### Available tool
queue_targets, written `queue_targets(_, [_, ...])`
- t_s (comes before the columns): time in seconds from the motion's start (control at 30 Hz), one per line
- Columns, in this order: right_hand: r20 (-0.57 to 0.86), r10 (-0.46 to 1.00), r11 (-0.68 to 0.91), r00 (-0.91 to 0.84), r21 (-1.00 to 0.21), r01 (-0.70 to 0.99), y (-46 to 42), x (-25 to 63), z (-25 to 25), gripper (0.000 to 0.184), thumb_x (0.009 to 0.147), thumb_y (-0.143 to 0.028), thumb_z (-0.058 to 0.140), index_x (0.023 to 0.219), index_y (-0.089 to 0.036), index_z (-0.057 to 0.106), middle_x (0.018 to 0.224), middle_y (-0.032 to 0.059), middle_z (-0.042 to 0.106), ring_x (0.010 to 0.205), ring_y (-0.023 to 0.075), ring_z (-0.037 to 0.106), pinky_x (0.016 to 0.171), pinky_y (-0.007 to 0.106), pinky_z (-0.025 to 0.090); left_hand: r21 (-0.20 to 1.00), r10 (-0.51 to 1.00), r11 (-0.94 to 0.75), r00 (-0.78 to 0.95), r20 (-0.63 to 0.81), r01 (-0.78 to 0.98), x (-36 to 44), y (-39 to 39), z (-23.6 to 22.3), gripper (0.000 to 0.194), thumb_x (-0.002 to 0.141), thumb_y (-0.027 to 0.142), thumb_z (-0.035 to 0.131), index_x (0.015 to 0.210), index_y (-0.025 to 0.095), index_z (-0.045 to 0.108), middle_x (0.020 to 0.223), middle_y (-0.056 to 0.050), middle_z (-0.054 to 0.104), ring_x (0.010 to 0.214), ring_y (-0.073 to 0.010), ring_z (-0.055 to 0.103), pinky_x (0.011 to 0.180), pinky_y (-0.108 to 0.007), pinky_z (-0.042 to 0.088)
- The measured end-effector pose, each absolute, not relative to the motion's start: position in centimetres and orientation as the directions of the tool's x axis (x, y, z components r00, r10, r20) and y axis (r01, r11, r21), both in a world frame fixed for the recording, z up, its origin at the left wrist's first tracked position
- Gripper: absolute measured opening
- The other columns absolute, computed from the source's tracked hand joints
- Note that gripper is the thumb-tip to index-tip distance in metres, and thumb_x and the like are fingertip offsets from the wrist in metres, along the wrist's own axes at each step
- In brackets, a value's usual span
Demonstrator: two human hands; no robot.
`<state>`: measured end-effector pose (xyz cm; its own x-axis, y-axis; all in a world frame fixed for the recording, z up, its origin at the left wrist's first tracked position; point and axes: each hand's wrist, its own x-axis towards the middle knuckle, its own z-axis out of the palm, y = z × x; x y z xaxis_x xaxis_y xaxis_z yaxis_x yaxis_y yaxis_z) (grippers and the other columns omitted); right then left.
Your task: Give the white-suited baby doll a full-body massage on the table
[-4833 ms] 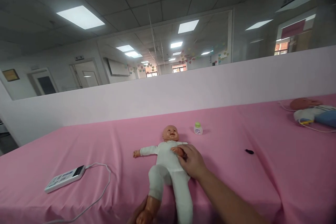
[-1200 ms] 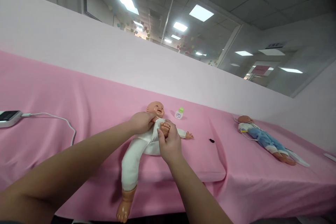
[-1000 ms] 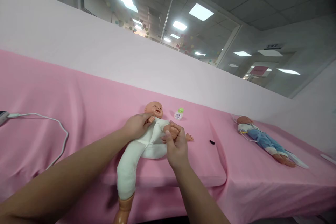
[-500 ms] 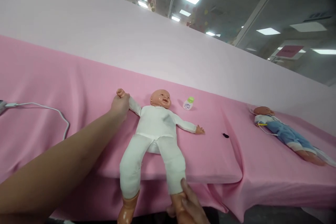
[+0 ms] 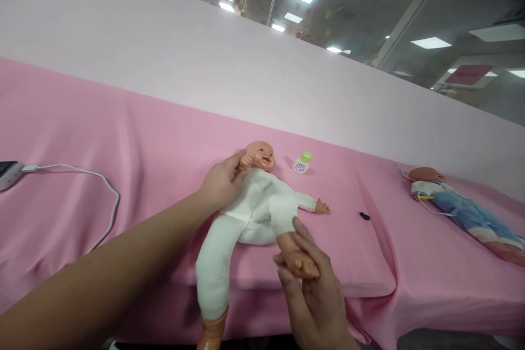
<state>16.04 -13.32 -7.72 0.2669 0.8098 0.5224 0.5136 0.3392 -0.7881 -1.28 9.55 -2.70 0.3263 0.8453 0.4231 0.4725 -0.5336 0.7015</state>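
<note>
A baby doll with a white cloth body lies on its back on the pink-covered table. My left hand is closed round the doll's arm on the left, which is folded up beside its chin. The fingers of my right hand wrap round the doll's lower leg and foot on the right; that leg is raised and bent towards the belly. The other leg hangs over the table's front edge. The doll's free arm stretches out to the right.
A small bottle with a green cap stands right of the doll's head. A small black object lies farther right. Another doll in blue trousers lies at the far right. A white cable runs from a device at the left.
My left hand has brought the doll's arm from stretched out at the left inward to its chin. My right hand has lifted the leg from hanging down to bent over the belly.
</note>
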Motion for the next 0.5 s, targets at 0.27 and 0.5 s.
queue_targets(0.27, [0.542,0.819,0.332,0.191,-0.717,0.612,-6.3,15.6,-5.3,0.046,0.099,-0.034,0.064,0.142,-0.024,0.053,0.156,0.0152,0.053,0.143,0.0307,0.054,0.113,0.052,0.053,0.392,0.738,-0.674,0.586,0.334,0.626,-0.9,8.8,-2.3,0.053,0.101,0.030,0.046,0.154,0.025,0.050,0.146,-0.009,0.065,0.131,-0.0294,0.061,0.109,-0.043,0.046])
queue_targets(0.5, [0.533,0.823,0.399,0.197,-0.789,0.466,-10.3,15.7,-6.4,0.051,0.097,-0.029,0.066,0.146,-0.027,0.052,0.164,0.0173,0.042,0.113,0.0301,0.075,0.090,0.048,0.067,0.782,0.925,-0.378,0.171,0.339,0.496,-2.8,10.4,-1.9,0.045,0.097,0.040,0.056,0.140,0.025,0.059,0.108,-0.007,0.077,0.100,-0.0285,0.072,0.087,-0.039,0.055])
